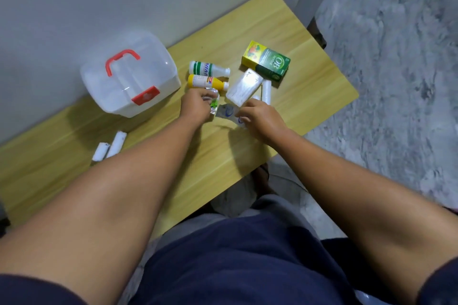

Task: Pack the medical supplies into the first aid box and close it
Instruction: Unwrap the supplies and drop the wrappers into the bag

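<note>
The first aid box [130, 74] sits closed on the counter [215, 156], red handle up. Right of the box lie two bottles [208, 75], a white packet [244, 87] and a green carton [266, 60]. The left hand [195, 106] has its grip clenched on a foil sachet [213, 99]. The right hand [260, 116] pinches a blurred strip, probably blister packs [226, 112]. Two gauze rolls [110, 146] lie nearer than the box.
</note>
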